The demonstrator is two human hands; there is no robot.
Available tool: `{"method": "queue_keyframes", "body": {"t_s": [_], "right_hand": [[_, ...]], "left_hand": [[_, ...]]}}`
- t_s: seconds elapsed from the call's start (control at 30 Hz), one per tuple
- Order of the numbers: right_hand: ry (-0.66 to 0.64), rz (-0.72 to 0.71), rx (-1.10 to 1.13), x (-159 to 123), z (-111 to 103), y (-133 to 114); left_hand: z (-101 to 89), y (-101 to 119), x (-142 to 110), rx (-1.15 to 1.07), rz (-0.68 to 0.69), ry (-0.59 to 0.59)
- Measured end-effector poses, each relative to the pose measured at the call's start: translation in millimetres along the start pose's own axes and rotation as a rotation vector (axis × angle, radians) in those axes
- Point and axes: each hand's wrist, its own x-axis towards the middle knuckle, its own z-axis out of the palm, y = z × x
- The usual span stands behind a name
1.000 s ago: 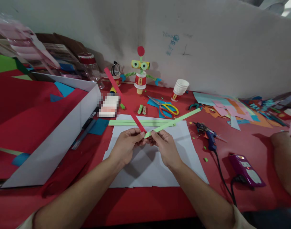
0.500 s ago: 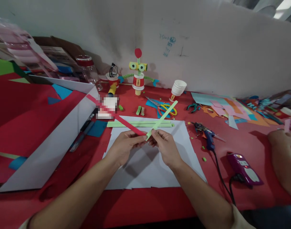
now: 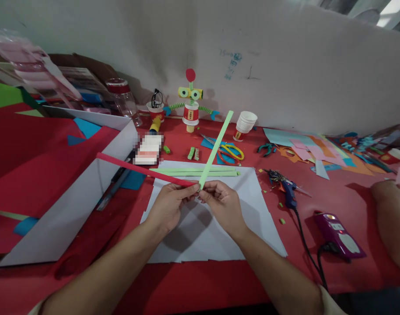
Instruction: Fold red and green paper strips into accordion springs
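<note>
My left hand [image 3: 169, 203] pinches one end of a red paper strip [image 3: 137, 168], which stretches away to the left. Between the fingertips of my right hand [image 3: 224, 203] is the lower end of a light green paper strip [image 3: 216, 148] that slants up and away. The two ends meet at my fingertips; how they join there is hidden. Both hands are closed above a white sheet [image 3: 200, 240]. More light green strips [image 3: 187, 172] lie across its far edge.
Scissors [image 3: 226, 148], green-handled pliers [image 3: 266, 149] and a glue gun [image 3: 287, 188] with its cord lie beyond and right. A purple power socket [image 3: 339, 236] stands nearby. A paper-cup robot figure [image 3: 191, 113] and stacked cups [image 3: 245, 124] stand behind. Another person's hand [image 3: 388, 192] is far right.
The red strip's free end has swung left and lower. The green strip has turned more upright, its far tip shifting left and up. My fingertips have moved closer together.
</note>
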Motion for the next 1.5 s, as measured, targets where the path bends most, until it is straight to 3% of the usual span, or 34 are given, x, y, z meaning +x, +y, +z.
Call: {"method": "queue_keyframes", "body": {"t_s": [0.2,0.57,0.73,0.87,1.13,1.3,1.5], "right_hand": [[0.012,0.057,0.058,2,-3,-1],[0.06,0.2,0.12,6,-3,-7],[0.065,0.175,0.156,5,-3,-5],[0.02,0.191,0.252,5,-5,-2],[-0.088,0.338,0.254,9,-9,2],[-0.041,0.338,0.192,8,-6,0],[0.047,0.292,0.16,10,-6,1]], "left_hand": [[1.4,-4,0,-0.012,0.022,-0.009],[-2.7,2,2,-0.021,-0.103,-0.099],[-2.4,2,1,0.074,0.025,-0.155],[-2.7,7,1,0.155,0.119,-0.127],[-7.6,18,4,0.291,0.075,-0.158],[-8.5,12,6,0.278,0.098,-0.142],[-2.9,1,3,0.422,0.26,-0.108]]}}
